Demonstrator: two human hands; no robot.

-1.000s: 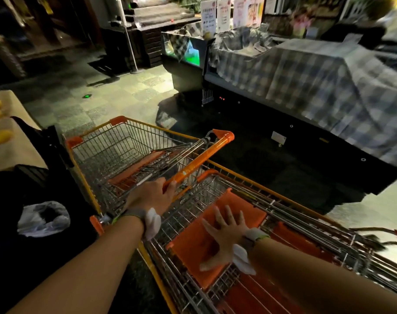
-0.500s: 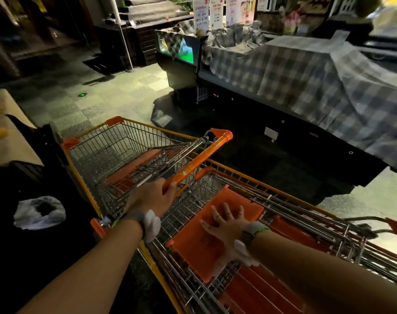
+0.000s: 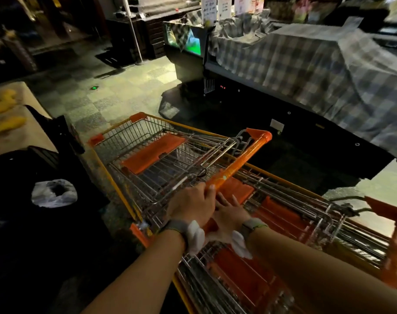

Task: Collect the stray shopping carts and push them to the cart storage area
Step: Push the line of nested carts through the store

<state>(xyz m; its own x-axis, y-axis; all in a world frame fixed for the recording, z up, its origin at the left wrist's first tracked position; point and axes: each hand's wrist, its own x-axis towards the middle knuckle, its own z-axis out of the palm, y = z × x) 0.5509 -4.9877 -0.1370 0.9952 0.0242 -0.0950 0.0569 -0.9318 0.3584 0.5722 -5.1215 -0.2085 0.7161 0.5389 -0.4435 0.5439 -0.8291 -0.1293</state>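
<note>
Fingers of the left hand (image 3: 191,206) are curled over the near end of the orange push handle (image 3: 237,163) on the front cart (image 3: 147,150); right hand (image 3: 230,215) lies flat, fingers straight and slightly spread, on the orange seat flap (image 3: 236,189) of the rear cart (image 3: 272,223), tips close under the handle.

What changed: a second ago the right palm sat further back on that flap, well apart from the left hand. Now the two hands are just beside each other, wrists nearly touching. Front cart's basket also shows more in view and its handle sits further over the rear cart's basket, so the two look less skewed than before. My read: nesting is under way, not finished; front cart is angled left of the rear one.

Location: both carts on the tiled floor (image 3: 125,91), between a dark stand with a plastic bag (image 3: 54,193) on the left and a freezer under checked cloth (image 3: 306,71) on the right. Storage area not visible.

Risk guess: right fingers sit where handle and flap meet, a pinch point.
</note>
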